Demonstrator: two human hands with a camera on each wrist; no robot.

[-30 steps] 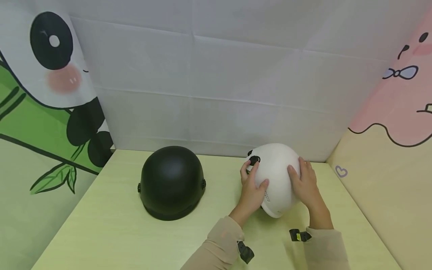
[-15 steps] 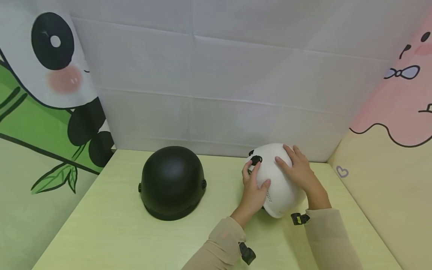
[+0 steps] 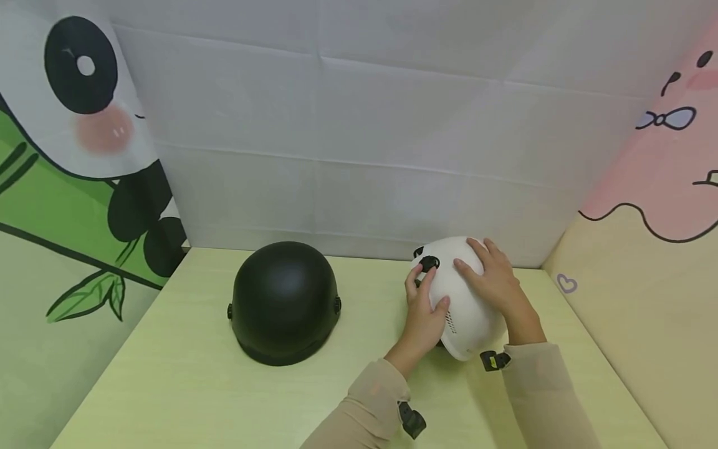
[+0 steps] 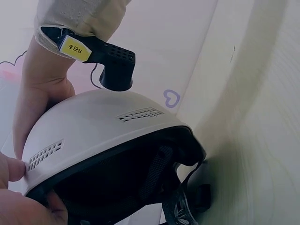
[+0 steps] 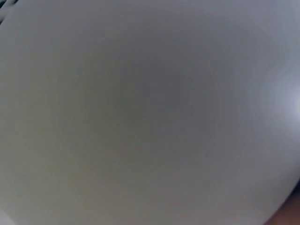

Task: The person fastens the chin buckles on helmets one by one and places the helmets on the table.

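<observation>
A white helmet (image 3: pixel 471 327) is at the right of the table, tilted, with black fittings (image 3: pixel 429 263) near the left hand's fingertips. My left hand (image 3: pixel 423 319) grips its near left rim. In the left wrist view, the thumb lies outside the shell while a finger reaches under the rim of the helmet (image 4: pixel 93 112). My right hand (image 3: pixel 496 284) rests spread over the dome's upper right side. The dark lining and a hanging black strap (image 4: pixel 176 206) show beneath the shell. White shell (image 5: pixel 150 112) fills almost the whole right wrist view, blurred.
A black helmet (image 3: pixel 284 299) stands dome up on the pale yellow table (image 3: pixel 235 405), left of the white one. Behind runs a white cloth backdrop (image 3: pixel 364 125). Cartoon-printed panels flank the table, a panda (image 3: pixel 106 137) left and a pink figure (image 3: pixel 645 162) right.
My right hand has shifted from the white helmet's right side up and leftward over its dome. The left hand keeps its grip, and the white helmet has turned slightly. The black helmet stays put.
</observation>
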